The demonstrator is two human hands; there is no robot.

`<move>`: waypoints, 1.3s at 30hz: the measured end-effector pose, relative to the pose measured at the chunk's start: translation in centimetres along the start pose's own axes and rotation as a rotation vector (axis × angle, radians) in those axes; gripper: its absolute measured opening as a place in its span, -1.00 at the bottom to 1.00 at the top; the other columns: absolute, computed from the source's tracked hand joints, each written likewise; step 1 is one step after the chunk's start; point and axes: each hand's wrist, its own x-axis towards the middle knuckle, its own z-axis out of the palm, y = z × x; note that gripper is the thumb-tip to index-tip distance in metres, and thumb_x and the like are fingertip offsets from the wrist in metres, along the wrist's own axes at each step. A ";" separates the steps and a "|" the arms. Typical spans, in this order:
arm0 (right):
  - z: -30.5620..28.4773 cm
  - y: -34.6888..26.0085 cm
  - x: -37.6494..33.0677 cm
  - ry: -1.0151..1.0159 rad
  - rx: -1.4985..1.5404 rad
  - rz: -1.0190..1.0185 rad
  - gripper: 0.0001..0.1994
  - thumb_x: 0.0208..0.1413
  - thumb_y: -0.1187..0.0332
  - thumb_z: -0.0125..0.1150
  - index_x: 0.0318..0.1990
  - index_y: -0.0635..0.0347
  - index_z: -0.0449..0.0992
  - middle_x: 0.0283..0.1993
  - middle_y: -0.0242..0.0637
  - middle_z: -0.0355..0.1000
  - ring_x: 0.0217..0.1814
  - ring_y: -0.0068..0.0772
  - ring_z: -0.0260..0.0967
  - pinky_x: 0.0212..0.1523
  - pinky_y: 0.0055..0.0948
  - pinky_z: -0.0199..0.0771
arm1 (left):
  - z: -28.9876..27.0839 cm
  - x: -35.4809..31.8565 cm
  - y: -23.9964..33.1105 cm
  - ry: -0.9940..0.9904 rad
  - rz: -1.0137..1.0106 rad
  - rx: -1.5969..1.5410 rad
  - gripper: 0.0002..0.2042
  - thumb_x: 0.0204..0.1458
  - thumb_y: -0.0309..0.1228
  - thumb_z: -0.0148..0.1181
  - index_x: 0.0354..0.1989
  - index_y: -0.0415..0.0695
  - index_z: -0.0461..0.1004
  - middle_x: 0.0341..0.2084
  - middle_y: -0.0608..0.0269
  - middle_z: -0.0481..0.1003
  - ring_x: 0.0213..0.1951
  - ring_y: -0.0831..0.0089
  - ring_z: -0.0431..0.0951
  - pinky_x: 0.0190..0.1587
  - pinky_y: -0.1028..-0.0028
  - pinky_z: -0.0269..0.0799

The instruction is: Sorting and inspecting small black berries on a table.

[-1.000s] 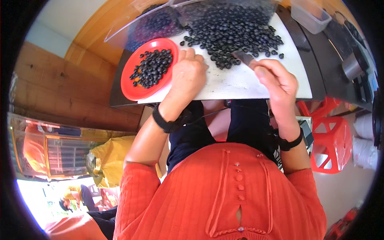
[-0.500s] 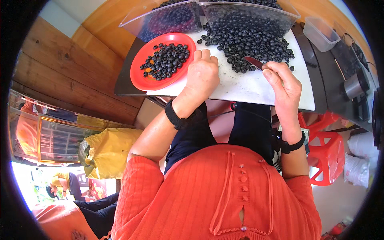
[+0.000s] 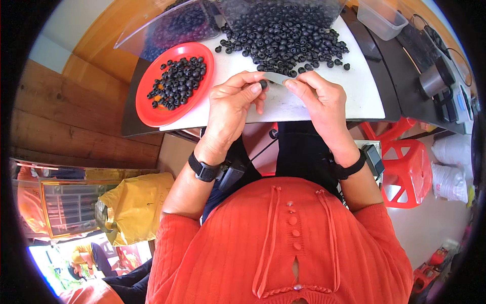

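Note:
My left hand [image 3: 234,101] pinches one small black ball [image 3: 262,84], berry- or bead-like, between thumb and fingers. In my right hand [image 3: 324,99] is a small knife; its bright blade [image 3: 275,77] reaches left to the ball, and the handle is hidden in my fingers. Whether the edge cuts into the ball I cannot tell. Both hands are over the near part of a white board [image 3: 364,101]. Behind them lies a loose heap of similar black balls [image 3: 288,48]. To the left stands a red plate [image 3: 142,96] with several more balls on it.
Two clear bins of black balls, one at the left [image 3: 174,28], stand along the back. An unfilled-looking clear tub [image 3: 382,20] and a metal cup [image 3: 435,78] are on the right. A red stool [image 3: 407,172] and a yellow bag [image 3: 139,207] flank me. Another person [image 3: 88,256] is at lower left.
My left hand has come off the plate's edge with a ball in its fingers. My right hand has brought the knife left, away from the heap, to the ball. The view has shifted.

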 end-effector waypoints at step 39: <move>-0.1 0.7 0.3 -0.040 -0.181 -0.189 -0.62 0.23 0.08 0.25 -0.54 0.12 0.46 -0.66 -0.25 0.35 -0.67 -0.18 0.34 -0.63 -0.23 0.24 | 0.6 -0.2 -0.5 -0.027 0.209 0.136 -0.78 0.22 -0.64 0.10 0.00 -0.40 0.55 -0.21 0.15 0.49 -0.35 0.42 0.49 -0.29 0.49 0.45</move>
